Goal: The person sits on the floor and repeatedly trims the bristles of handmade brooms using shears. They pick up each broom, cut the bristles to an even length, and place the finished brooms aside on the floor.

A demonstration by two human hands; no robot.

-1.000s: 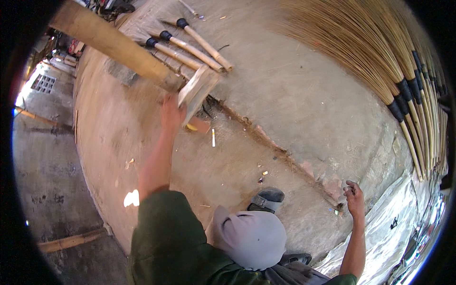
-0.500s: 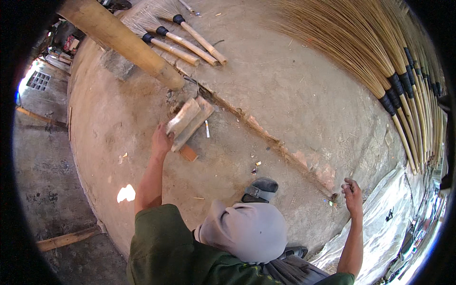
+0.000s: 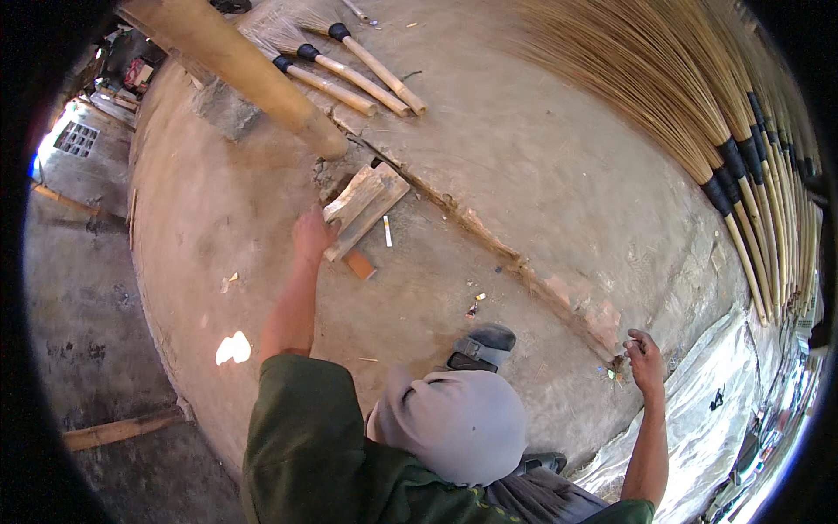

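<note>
At the left of the middle, my left hand (image 3: pixel 315 234) is closed on the near end of a worn, pale wooden block (image 3: pixel 353 197). A second flat wooden piece (image 3: pixel 374 215) lies against the block's right side, and I cannot tell whether my fingers touch it too. Just below them a small orange-brown piece (image 3: pixel 359 265) rests on the ground. My right hand (image 3: pixel 646 360) hovers at the lower right with its fingers curled. Something small and pale may be between the fingertips, too small to name.
Grass brooms with black bindings (image 3: pixel 733 166) lie massed at the right; three shorter brooms (image 3: pixel 356 77) lie at the top. A thick bamboo post (image 3: pixel 253 74) rises at upper left. A cracked ridge (image 3: pixel 484 234) crosses the ground. Translucent plastic sheeting (image 3: pixel 690 419) lies lower right.
My left hand has moved slightly away with the wooden block, which now sits closer against the other piece. The view has shifted a little. My right hand stays nearly still.
</note>
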